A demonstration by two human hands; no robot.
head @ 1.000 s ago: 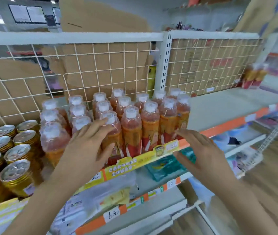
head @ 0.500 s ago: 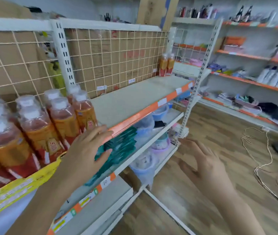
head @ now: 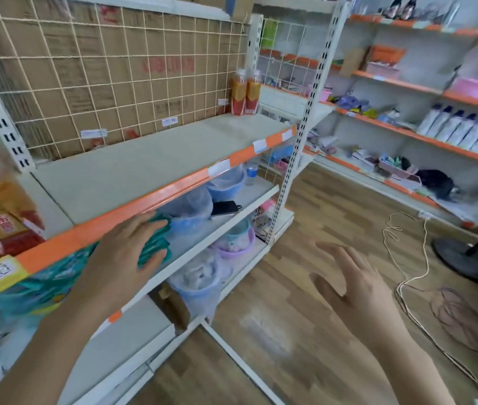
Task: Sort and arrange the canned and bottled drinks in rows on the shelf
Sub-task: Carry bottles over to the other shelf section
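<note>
Fetch step, seemingly: left hand (head: 123,258) at 8 o'clock and right hand (head: 354,290) at 5, both empty with fingers spread; next, reaching for two stray bottles (head: 245,93) at 12 o'clock, far end of the shelf (head: 144,162), carrying them toward 9.

A brown wood-plank floor (head: 304,302) lies between the near white metal shelf unit (head: 144,165) and long white wall shelving with orange edge strips (head: 407,135). A cream wire grid panel (head: 132,92) backs the near unit, with brown cardboard sheets (head: 56,68) behind it. A thin pale cord (head: 407,276) trails over the floor beside a round black stand base (head: 462,261).
</note>
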